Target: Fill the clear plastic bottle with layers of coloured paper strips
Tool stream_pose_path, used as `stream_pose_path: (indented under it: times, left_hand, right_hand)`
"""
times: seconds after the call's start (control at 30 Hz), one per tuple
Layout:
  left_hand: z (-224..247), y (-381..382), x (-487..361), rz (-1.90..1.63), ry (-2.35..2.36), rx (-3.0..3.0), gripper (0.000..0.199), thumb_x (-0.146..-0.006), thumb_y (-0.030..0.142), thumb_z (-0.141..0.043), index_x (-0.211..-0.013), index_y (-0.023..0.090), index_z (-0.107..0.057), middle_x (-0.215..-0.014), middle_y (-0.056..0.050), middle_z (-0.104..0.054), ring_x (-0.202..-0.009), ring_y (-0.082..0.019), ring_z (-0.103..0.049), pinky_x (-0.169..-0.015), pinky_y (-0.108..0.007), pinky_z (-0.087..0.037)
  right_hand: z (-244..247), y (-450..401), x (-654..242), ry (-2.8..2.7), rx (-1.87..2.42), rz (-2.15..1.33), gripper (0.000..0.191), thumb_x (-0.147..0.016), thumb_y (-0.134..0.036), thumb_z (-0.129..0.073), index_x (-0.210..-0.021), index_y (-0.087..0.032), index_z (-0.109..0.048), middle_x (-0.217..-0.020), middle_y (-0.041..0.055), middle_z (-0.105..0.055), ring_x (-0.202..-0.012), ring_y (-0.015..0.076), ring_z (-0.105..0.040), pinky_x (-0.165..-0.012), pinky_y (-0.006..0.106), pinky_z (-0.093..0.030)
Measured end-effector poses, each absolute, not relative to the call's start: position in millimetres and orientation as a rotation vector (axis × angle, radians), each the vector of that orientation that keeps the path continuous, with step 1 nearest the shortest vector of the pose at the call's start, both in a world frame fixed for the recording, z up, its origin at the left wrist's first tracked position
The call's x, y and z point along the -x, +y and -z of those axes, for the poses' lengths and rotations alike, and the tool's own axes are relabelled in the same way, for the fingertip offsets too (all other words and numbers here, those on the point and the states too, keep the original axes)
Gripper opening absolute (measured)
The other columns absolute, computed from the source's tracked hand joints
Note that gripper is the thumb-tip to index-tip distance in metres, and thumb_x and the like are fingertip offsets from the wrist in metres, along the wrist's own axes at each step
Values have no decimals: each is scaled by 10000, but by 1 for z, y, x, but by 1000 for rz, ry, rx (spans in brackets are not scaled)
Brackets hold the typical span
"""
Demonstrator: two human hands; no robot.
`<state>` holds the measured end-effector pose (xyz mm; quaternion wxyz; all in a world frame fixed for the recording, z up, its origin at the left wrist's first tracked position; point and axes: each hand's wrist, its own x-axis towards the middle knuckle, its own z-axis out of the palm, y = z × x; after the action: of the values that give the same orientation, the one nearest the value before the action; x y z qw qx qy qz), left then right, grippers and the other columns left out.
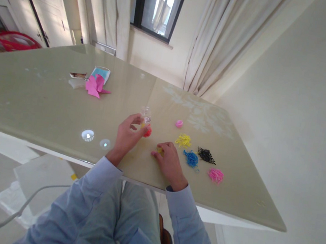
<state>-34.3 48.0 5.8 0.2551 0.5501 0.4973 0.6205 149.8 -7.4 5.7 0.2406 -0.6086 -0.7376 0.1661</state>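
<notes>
Head view | left hand [128, 136] clamped on labelled clear container [147, 119], left of yellow bands [183, 141] on tabletop [44, 107] | right hand [170, 162] pinched around yellowish piece [160, 150] | risk: slackened left grip could drop container

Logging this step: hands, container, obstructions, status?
Left hand: holding container. Right hand: on yellow bit, grip unclear. Coloured piles: right of right hand, not between hands.
</notes>
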Motion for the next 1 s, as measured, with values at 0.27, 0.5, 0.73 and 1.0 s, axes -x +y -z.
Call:
stream_pose_path:
  times: [0.27,0.5,0.73,1.0]
  left_hand:
    - [-6,47,34,-1661,1340,-1497,451,-731,350,-771,-1134,188,-649,-1061,-85,-745,-942,-217,-715,-683,-303,-530]
    - [-7,47,34,-1650,1353,-1504,447,-730,357,-769,-1127,189,-649,-1056,-87,-745,-944,-221,-712,-697,-314,-532]
    - [-6,48,35,-1642,1356,-1525,453,-723,373,-768,-1122,194,-648,-1042,-73,-746,-938,-215,-714,-676,-294,-530]
    - [-8,48,34,-1639,1366,-1505,452,-720,367,-772,-1119,197,-646,-1049,-81,-744,-949,-222,-715,-681,-304,-540]
  right_hand:
    - [-13,6,-163,-2241,1395,-575,145,-884,-107,-670,-1009,-147,-732,-1005,81,-635,-898,171,-608,-867,308,-479]
    - [-20,18,-176,-2458,1248,-531,198,-869,-9,-608,-925,-150,-735,-947,75,-661,-876,163,-630,-811,271,-480]
    - [-28,26,-177,-2738,1171,-358,128,-918,-86,-598,-917,-138,-715,-924,92,-679,-847,176,-620,-789,278,-469]
    - [-27,34,-184,-2552,1208,-532,131,-887,-80,-584,-905,-151,-692,-876,57,-674,-786,156,-595,-768,279,-469]
